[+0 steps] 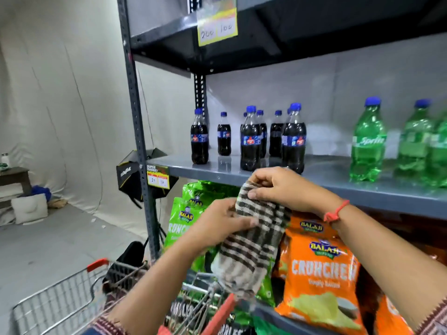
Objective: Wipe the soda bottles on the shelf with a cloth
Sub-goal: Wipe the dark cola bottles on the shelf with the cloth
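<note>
Two bare hands grip a brown-and-cream checked woven cloth [251,238] at centre frame, its long axis running steeply from upper right down to lower left. The left hand [222,228] curls closed around its middle; the right hand [278,187] pinches the upper end, a red thread band [335,211] at the wrist. Below sits a wire shopping trolley [60,301]; glossy orange crisp packets [321,274] lie lower right. Behind, on the grey metal shelf [338,187], upright dark cola bottles with blue caps [250,139] and green plastic soda bottles [368,141] stand untouched.
</note>
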A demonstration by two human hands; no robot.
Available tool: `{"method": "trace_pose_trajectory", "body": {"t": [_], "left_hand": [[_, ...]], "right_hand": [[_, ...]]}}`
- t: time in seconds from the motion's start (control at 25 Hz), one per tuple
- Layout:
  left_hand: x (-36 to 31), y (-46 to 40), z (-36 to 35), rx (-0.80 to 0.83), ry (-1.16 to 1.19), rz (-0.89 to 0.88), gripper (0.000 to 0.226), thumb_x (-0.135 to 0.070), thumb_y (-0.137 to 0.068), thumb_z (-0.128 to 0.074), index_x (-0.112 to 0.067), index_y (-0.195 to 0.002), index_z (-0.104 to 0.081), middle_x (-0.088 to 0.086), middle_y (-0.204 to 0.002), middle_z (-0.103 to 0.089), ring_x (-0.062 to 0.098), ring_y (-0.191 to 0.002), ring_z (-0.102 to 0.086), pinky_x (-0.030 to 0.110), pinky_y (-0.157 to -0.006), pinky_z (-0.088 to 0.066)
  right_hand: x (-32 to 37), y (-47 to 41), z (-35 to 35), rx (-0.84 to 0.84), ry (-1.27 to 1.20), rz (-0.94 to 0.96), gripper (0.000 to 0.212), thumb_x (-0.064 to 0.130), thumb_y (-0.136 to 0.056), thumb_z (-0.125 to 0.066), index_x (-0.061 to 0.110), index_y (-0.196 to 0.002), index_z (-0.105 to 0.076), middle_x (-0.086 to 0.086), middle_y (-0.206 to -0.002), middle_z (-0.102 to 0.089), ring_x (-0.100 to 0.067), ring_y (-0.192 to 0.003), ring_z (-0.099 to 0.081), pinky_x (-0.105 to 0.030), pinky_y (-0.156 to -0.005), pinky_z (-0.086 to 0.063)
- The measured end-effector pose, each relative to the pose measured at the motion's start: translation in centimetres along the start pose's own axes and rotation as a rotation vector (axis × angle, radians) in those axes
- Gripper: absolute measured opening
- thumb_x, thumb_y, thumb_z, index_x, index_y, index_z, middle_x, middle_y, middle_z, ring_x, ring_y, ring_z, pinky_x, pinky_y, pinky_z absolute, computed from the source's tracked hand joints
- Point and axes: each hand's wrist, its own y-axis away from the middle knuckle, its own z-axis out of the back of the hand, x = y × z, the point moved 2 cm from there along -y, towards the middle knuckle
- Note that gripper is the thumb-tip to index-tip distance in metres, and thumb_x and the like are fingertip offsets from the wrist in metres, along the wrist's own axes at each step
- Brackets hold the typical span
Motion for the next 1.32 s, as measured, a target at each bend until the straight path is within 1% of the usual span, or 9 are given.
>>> {"method": "trace_pose_trajectory", "body": {"t": [0.24, 0.4, 0.56, 0.68, 0.8, 1.0, 1.16, 1.24, 1.32], "left_hand": [[-3.7, -6.8, 1.0, -0.120, 0.194, -0.165, 0.019, -0.010, -0.074, -0.064, -0.020, -0.060, -0.069, -0.002, -0.062, -0.068, 0.018, -0.066, -0.060, 0.042, -0.076, -0.051], [-4.1, -9.4, 2.5, 0.131, 0.357, -0.138, 0.017, -0.022, -0.079, -0.060, -0.019, -0.064, -0.068, -0.001, -0.062, -0.068, 0.012, -0.058, -0.062, 0.023, -0.055, -0.051], [-3.6, -10.6, 5.2, 0.449, 0.329, -0.163, 0.017, -0.030, -0.081, -0.057, -0.019, -0.079, -0.070, -0.004, -0.073, -0.070, 0.010, -0.067, -0.063, 0.021, -0.062, -0.052], [-4.4, -14.9, 9.1, 0.228, 0.308, -0.251, 0.032, -0.032, -0.076, -0.058, -0.008, -0.096, -0.066, 0.003, -0.088, -0.074, 0.017, -0.081, -0.069, 0.025, -0.074, -0.056], [-6.3, -20.5, 12.2, -0.086, 0.467, -0.290, 0.032, -0.029, -0.084, -0.053, -0.007, -0.105, -0.059, 0.004, -0.097, -0.072, 0.015, -0.092, -0.067, 0.025, -0.083, -0.054], [-7.7, -26.6, 10.0, 0.112, 0.356, -0.116, 0.045, -0.039, -0.088, -0.044, -0.006, -0.117, -0.052, 0.010, -0.118, -0.062, 0.017, -0.095, -0.057, 0.030, -0.087, -0.047], [-7.6, -27.9, 8.7, 0.302, 0.381, -0.077, 0.032, -0.028, -0.088, -0.048, -0.005, -0.108, -0.058, 0.012, -0.117, -0.064, 0.021, -0.102, -0.061, 0.030, -0.090, -0.048], [-7.5, -28.0, 8.6, 0.350, 0.422, -0.080, 0.027, -0.021, -0.087, -0.049, -0.004, -0.105, -0.061, 0.012, -0.111, -0.068, 0.020, -0.102, -0.065, 0.027, -0.087, -0.052], [-7.5, -28.0, 8.2, 0.356, 0.431, -0.086, 0.026, -0.017, -0.087, -0.049, -0.002, -0.104, -0.062, 0.011, -0.104, -0.070, 0.020, -0.098, -0.067, 0.026, -0.084, -0.054]], "right_hand": [[1.7, 0.8, -1.8, -0.870, 0.406, 0.067, 0.050, 0.029, -0.086, -0.047, 0.017, -0.133, -0.036, -0.009, -0.139, -0.045, -0.025, -0.130, -0.033, -0.035, -0.109, -0.023], [0.4, -1.8, -6.7, -0.829, 0.249, -0.065, 0.076, 0.039, -0.085, -0.048, 0.035, -0.139, 0.006, 0.001, -0.153, 0.009, -0.020, -0.140, 0.012, -0.041, -0.112, -0.005], [-0.8, -4.4, -6.8, -0.972, 0.253, -0.007, 0.075, 0.024, -0.080, -0.045, 0.034, -0.141, -0.003, 0.010, -0.151, 0.000, -0.013, -0.140, 0.000, -0.028, -0.115, -0.005], [-2.0, -5.5, -7.1, -0.968, 0.236, -0.086, 0.081, 0.012, -0.081, -0.054, 0.041, -0.139, -0.004, 0.027, -0.149, 0.004, -0.009, -0.138, -0.004, -0.021, -0.110, -0.007], [-2.5, -5.8, -7.2, -0.944, 0.431, -0.116, 0.080, 0.014, -0.075, -0.056, 0.031, -0.141, -0.014, 0.015, -0.148, -0.008, -0.015, -0.135, -0.010, -0.035, -0.107, -0.008], [-1.7, -7.3, -5.2, -0.884, 0.472, -0.139, 0.078, 0.022, -0.075, -0.053, 0.028, -0.141, -0.011, 0.000, -0.150, -0.009, -0.018, -0.134, -0.007, -0.035, -0.109, -0.004], [-2.5, -10.0, -4.4, -0.720, 0.521, -0.173, 0.081, 0.037, -0.090, -0.047, 0.038, -0.135, 0.020, 0.001, -0.146, 0.031, -0.026, -0.133, 0.030, -0.042, -0.101, 0.019], [-3.0, -11.1, -4.9, -0.626, 0.661, -0.307, 0.080, 0.041, -0.085, -0.055, 0.028, -0.140, 0.001, -0.012, -0.151, 0.009, -0.041, -0.137, 0.003, -0.053, -0.107, 0.004], [-3.3, -11.7, -5.4, -0.663, 0.754, -0.405, 0.074, 0.039, -0.072, -0.069, 0.018, -0.135, -0.036, -0.018, -0.142, -0.036, -0.040, -0.127, -0.037, -0.054, -0.100, -0.033]]}}
